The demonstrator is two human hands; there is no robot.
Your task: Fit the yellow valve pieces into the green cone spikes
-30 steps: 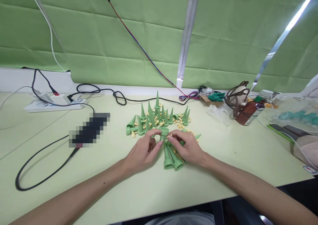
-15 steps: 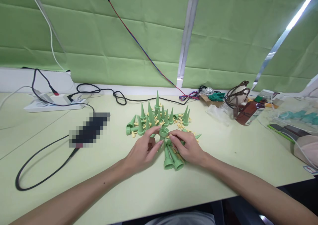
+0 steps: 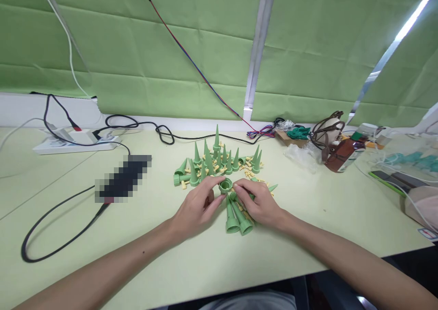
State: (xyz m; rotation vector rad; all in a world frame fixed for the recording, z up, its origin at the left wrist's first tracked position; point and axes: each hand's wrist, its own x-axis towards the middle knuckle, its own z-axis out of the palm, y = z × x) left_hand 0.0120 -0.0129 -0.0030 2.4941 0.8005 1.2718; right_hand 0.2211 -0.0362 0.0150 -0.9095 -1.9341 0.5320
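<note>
My left hand (image 3: 201, 204) is closed on a green plastic watering spike (image 3: 225, 186), thumb and forefinger around its threaded collar. The spike's round open end faces up towards me. Close against its right side, my right hand (image 3: 256, 199) pinches a small yellow valve, mostly hidden by the fingertips. Below the hands, two green spikes (image 3: 232, 223) lie side by side with their wide ends towards me. Behind, several green spikes (image 3: 209, 164) stand point up among scattered yellow valves (image 3: 247, 173). A few other spikes lie on their sides.
A blurred-out dark device (image 3: 125, 178) with a black cable lies on the left of the table (image 3: 164, 273). Further back is a white power strip (image 3: 75, 146). At the right are a brown bottle (image 3: 345, 152), clear plastic wrap (image 3: 301, 158) and a phone (image 3: 393, 182).
The spike in my left hand has tilted, and its open end now sits slightly lower and turned more towards me. My right hand stays almost in place beside it.
</note>
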